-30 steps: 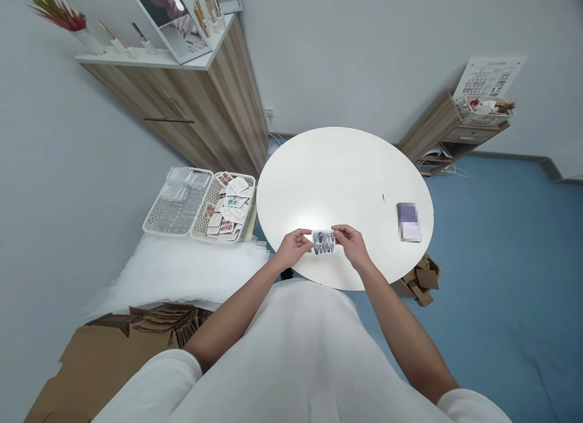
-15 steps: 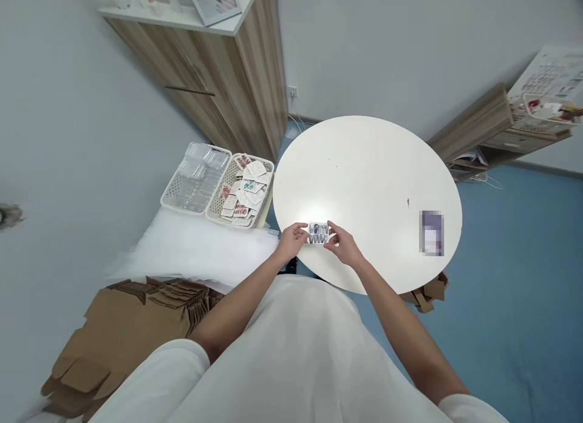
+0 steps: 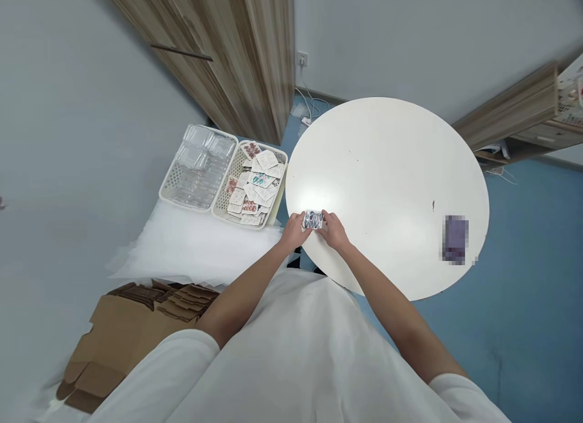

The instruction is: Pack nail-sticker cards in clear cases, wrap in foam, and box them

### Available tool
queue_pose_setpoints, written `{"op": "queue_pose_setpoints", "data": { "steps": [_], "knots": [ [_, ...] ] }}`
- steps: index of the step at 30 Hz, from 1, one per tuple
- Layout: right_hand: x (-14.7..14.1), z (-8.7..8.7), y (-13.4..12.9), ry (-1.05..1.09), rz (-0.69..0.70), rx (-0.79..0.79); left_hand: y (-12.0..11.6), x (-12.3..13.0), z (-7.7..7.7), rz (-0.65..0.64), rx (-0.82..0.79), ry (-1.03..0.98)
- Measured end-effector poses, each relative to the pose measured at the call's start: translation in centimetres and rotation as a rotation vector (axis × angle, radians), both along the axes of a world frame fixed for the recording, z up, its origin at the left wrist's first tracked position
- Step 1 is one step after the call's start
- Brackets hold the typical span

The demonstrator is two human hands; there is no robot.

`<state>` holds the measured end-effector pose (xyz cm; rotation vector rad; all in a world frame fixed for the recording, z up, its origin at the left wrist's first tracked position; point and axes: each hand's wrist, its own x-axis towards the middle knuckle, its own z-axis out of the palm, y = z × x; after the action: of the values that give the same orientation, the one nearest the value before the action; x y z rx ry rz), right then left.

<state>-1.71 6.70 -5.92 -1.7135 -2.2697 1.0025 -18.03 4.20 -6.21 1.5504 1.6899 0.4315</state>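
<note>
A small card of press-on nails point(image 3: 313, 219), dark blue and silver in two rows, is held over the near left edge of the round white table point(image 3: 387, 168). My left hand point(image 3: 294, 230) grips its left side with closed fingers. On the opposite side, my right hand point(image 3: 334, 230) pinches the right edge. To the left, a white basket point(image 3: 219, 208) holds many similar cards point(image 3: 260, 189) with red, teal and printed white faces. Beside it, another white basket point(image 3: 164, 195) is filled with clear plastic boxes point(image 3: 198, 168).
White foam sheets point(image 3: 200, 244) lie under the baskets, with flattened brown cardboard boxes point(image 3: 127, 332) nearer me. A pixelated purple object point(image 3: 455, 240) rests at the table's right. A wooden cabinet point(image 3: 228, 53) stands behind the baskets; a shelf unit point(image 3: 514, 110) is at far right.
The view has shifted, so the table and baskets sit differently in the frame. Both hands still hold the nail card, with the fingers now closer around its sides.
</note>
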Motion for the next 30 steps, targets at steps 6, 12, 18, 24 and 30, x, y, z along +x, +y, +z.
{"op": "queue_pose_setpoints", "data": {
  "steps": [6, 12, 18, 24, 30],
  "knots": [
    [-1.5, -1.2, 0.9, -0.172, -0.036, 0.042, 0.7, -0.3, -0.9, -0.077, 0.082, 0.124],
    [-1.8, -0.8, -0.2, -0.149, -0.088, 0.125, -0.3, -1.2, -0.5, -0.149, 0.163, 0.322],
    [-1.1, -0.3, -3.4, -0.185, 0.084, 0.184, -1.6, -2.2, -0.3, -0.342, 0.291, 0.325],
    [-2.2, 0.0, -2.8, -0.255, 0.128, 0.145, -0.9, -2.6, -0.5, -0.376, 0.293, 0.374],
    [-3.5, 0.3, -1.0, -0.279, 0.120, 0.126, 0.7, -3.1, -0.5, -0.337, 0.260, 0.354]
  ]
}}
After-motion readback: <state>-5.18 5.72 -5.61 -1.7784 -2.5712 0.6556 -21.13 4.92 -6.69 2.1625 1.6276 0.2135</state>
